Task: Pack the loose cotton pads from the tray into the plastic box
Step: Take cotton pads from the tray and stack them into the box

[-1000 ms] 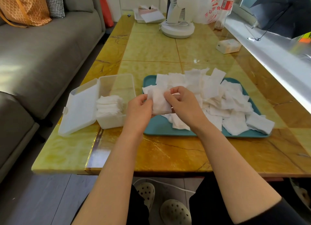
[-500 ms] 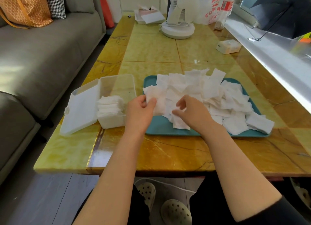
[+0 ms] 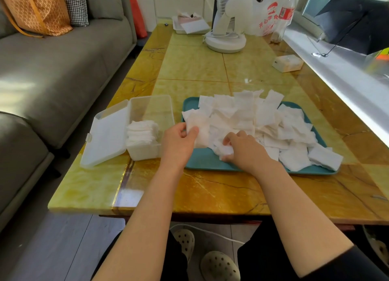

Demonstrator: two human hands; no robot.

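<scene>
A teal tray (image 3: 202, 161) on the yellow marble table holds a heap of loose white cotton pads (image 3: 261, 120). Left of it stands a clear plastic box (image 3: 154, 110) with its lid (image 3: 106, 136) swung open to the left; a stack of pads (image 3: 142, 130) fills its near end. My left hand (image 3: 177, 142) holds a small bunch of pads (image 3: 199, 126) at the tray's left edge, thumb on top. My right hand (image 3: 245, 149) pinches another pad (image 3: 225, 149) at the front of the heap.
A white fan base (image 3: 225, 41), a plastic bag (image 3: 270, 11) and a small white tray (image 3: 190, 25) stand at the table's far end. A small white box (image 3: 287, 62) lies near the window sill on the right. A grey sofa (image 3: 52, 70) runs along the left.
My hands came apart. The left one kept the bunch of pads; the right one let go of it, dropped to the front of the heap and closed on another pad.
</scene>
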